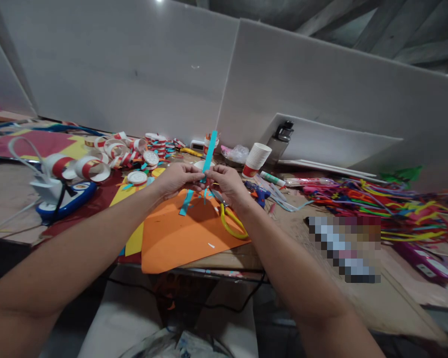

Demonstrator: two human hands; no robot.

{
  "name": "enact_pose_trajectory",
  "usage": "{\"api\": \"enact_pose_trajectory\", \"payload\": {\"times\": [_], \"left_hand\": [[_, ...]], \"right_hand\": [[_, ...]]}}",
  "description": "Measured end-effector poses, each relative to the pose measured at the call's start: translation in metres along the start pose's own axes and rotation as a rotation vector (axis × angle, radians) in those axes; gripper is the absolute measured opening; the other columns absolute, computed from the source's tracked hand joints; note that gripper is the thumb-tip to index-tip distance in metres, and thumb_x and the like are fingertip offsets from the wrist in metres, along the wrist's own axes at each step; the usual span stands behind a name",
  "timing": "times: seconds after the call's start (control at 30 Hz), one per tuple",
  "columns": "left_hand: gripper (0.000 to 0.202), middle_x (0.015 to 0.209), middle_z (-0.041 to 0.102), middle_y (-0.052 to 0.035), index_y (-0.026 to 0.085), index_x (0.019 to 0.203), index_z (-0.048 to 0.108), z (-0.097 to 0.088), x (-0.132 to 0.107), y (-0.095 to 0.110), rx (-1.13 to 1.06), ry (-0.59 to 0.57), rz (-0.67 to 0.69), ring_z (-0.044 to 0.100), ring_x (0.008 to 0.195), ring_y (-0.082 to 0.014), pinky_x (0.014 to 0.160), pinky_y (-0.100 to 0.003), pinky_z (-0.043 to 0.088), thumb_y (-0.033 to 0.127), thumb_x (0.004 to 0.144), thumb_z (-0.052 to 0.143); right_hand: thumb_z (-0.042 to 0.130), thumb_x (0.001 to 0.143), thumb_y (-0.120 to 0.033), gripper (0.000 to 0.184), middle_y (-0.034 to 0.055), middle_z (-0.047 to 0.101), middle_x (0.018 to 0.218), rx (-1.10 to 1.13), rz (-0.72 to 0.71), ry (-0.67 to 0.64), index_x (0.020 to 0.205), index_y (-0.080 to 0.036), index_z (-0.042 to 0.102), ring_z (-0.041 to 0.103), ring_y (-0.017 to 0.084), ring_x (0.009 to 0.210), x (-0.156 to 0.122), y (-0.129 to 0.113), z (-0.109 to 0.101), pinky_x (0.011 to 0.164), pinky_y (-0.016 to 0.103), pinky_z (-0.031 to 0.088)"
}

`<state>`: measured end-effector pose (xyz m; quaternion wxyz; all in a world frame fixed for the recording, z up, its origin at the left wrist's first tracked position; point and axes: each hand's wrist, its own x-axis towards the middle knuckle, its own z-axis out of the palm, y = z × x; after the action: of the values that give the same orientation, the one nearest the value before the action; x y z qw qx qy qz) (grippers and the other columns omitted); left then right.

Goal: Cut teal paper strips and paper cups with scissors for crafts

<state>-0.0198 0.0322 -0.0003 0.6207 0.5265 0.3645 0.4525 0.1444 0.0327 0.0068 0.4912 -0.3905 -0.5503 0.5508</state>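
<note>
My left hand [184,180] pinches the lower end of a turquoise paper strip [209,154], which stands nearly upright. My right hand [226,183] meets it there, with thumb and forefinger closed on the same strip. Just beneath my right hand are scissors [234,224] with yellow handles; whether they rest on the paper or hang from my fingers I cannot tell. Another turquoise strip [185,203] and small turquoise scraps are below my hands, over an orange paper sheet [171,243]. A white round piece behind the fingers is mostly hidden.
At left are cut paper-cup rings [93,168], a yellow sheet [135,233] and a blue power strip [65,201]. Beyond my right hand stand stacked paper cups [257,159], a glue stick [272,179], a bottle [280,144] and a blue glue gun [262,195]. Colourful pipe cleaners [388,209] lie right.
</note>
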Motion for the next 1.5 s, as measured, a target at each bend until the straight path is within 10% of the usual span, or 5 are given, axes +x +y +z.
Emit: {"api": "enact_pose_trajectory", "payload": {"times": [0.93, 1.27, 1.5], "left_hand": [[0.029, 0.085, 0.073, -0.0083, 0.013, 0.086, 0.07, -0.001, -0.003, 0.001, 0.149, -0.052, 0.105, 0.066, 0.076, -0.0147, 0.06, -0.021, 0.047, 0.038, 0.072, 0.074], [0.032, 0.065, 0.069, -0.0053, 0.011, 0.069, 0.069, -0.001, -0.001, 0.001, 0.182, 0.029, 0.136, 0.059, 0.057, -0.0098, 0.057, -0.021, 0.041, 0.04, 0.062, 0.083], [0.03, 0.064, 0.068, -0.0053, 0.011, 0.068, 0.068, -0.011, 0.004, 0.0, 0.053, 0.041, 0.048, 0.061, 0.057, -0.0108, 0.057, -0.022, 0.043, 0.034, 0.059, 0.085]], "right_hand": [[0.078, 0.057, -0.034, 0.026, -0.0048, 0.054, 0.055, -0.033, -0.092, 0.136, 0.062, -0.016, 0.059, 0.049, 0.008, 0.05, -0.002, -0.001, 0.007, 0.053, 0.023, 0.041], [0.082, 0.054, -0.042, 0.036, -0.0047, 0.053, 0.055, -0.001, -0.027, 0.075, 0.061, -0.017, 0.056, 0.048, 0.008, 0.053, -0.003, 0.001, 0.011, 0.055, 0.023, 0.039], [0.065, 0.081, -0.042, 0.024, 0.0005, 0.062, 0.071, -0.535, -0.165, -0.02, 0.077, -0.019, 0.062, 0.049, 0.012, 0.061, -0.03, -0.013, -0.011, 0.058, 0.026, 0.036]]}}
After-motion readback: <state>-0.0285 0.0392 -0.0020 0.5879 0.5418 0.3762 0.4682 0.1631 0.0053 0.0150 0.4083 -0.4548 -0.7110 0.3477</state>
